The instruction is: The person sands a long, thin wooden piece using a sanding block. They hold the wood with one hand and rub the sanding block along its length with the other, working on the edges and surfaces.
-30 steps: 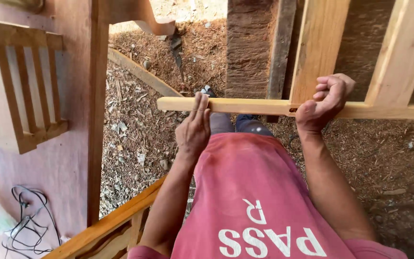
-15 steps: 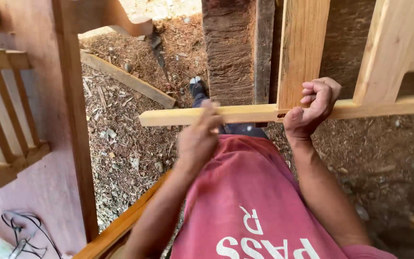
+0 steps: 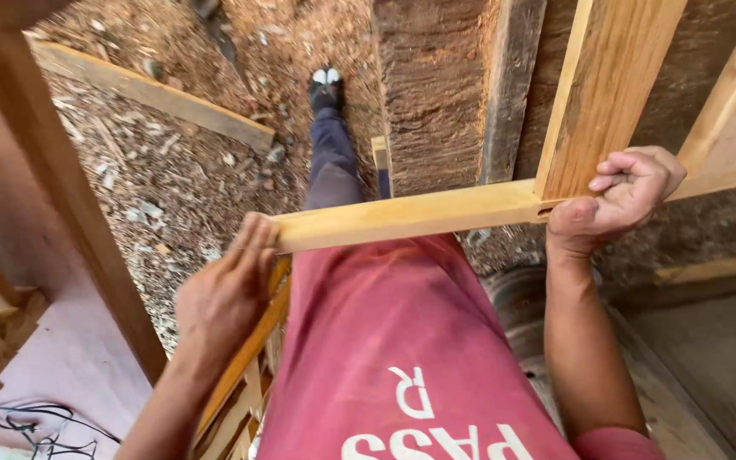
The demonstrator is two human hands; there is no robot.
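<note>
Rail [image 3: 402, 215], pale wood, runs near-horizontal across mid-frame, slight tilt up to the right, at about waist height in front of the red shirt [image 3: 402, 341]. Far left: pink board [image 3: 70, 349] with black cable [image 3: 36, 422] lying on it, dark post [image 3: 53, 170] slanting down. Left hand [image 3: 223, 294] at the rail's left end, fingers straight and together, tips flat against the end face; palm open, not wrapped round anything. Left forearm comes up from bottom left, wrist roughly straight. Below it, an orange-brown frame [image 3: 249, 358]. Leg [image 3: 330, 162] and shoe [image 3: 325, 85] stretch over sawdust ground [image 3: 181, 170]. Right of centre, upright [image 3: 606, 94] meets the rail from above. Right hand [image 3: 615, 200] closed round the rail just right of that joint, fingers curled over top, thumb near the joint. Right forearm near vertical, elbow low.
</note>
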